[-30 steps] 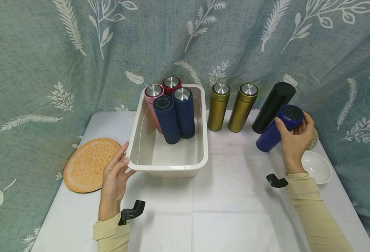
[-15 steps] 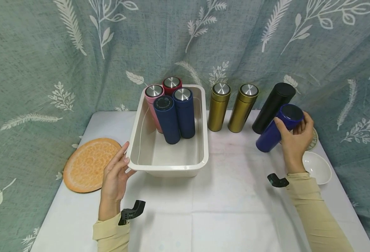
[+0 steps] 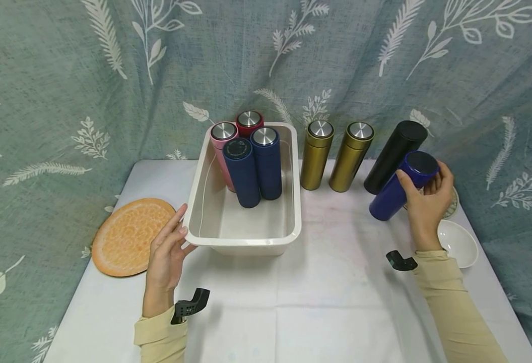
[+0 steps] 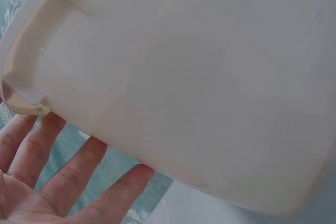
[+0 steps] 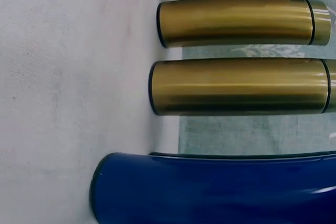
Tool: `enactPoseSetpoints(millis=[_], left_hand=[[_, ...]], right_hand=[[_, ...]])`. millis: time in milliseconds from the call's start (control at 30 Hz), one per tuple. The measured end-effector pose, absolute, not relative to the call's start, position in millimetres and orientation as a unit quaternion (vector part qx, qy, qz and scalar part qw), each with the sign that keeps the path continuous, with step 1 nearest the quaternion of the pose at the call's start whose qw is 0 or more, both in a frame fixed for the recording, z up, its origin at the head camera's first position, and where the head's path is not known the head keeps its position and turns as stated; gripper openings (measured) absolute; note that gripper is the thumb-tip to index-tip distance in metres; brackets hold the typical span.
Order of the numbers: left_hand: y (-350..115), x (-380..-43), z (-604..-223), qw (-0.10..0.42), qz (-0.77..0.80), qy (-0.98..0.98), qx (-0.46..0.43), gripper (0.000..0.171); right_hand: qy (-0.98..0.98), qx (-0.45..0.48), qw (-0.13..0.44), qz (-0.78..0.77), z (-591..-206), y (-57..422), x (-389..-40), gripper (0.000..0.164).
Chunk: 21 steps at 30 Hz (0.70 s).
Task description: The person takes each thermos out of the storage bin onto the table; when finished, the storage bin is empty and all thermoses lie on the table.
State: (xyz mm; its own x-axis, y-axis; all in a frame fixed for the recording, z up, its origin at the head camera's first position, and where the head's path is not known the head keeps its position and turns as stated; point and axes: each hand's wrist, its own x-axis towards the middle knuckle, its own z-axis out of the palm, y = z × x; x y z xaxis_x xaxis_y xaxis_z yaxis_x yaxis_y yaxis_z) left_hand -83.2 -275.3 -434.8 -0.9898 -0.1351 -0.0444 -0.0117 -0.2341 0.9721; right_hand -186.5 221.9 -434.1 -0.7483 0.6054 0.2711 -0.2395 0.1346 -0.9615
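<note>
My right hand (image 3: 429,206) grips a glossy blue thermos flask (image 3: 395,191) near its black top, thumb on the near side and fingers behind. In the right wrist view the flask (image 5: 210,190) stands with its base at the white cloth; the hand is outside that view. At the left, my left hand (image 3: 166,257) touches the front left corner of a white plastic bin (image 3: 243,242) with fingers extended. The left wrist view shows those fingertips (image 4: 144,170) against the bin's outer wall (image 4: 210,77). Inside the bin stand a pink flask (image 3: 224,156), a red one (image 3: 250,121) and two navy flasks (image 3: 243,174).
Two gold flasks (image 3: 313,161) stand right of the bin, and a black flask (image 3: 393,156) stands behind the blue one. A white bowl (image 3: 458,244) and a partly hidden patterned dish (image 3: 452,204) lie by the right wrist. An orange round mat (image 3: 132,237) lies at left.
</note>
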Motion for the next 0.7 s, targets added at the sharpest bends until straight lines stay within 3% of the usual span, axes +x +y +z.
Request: enactPoseSetpoints(millis=[700], left_hand=[[-274, -83, -432, 0.037, -0.783, -0.618, 0.063, 0.05]], right_hand=[[-0.663, -0.133, 0.339, 0.654, -397, 212, -175, 0.077]])
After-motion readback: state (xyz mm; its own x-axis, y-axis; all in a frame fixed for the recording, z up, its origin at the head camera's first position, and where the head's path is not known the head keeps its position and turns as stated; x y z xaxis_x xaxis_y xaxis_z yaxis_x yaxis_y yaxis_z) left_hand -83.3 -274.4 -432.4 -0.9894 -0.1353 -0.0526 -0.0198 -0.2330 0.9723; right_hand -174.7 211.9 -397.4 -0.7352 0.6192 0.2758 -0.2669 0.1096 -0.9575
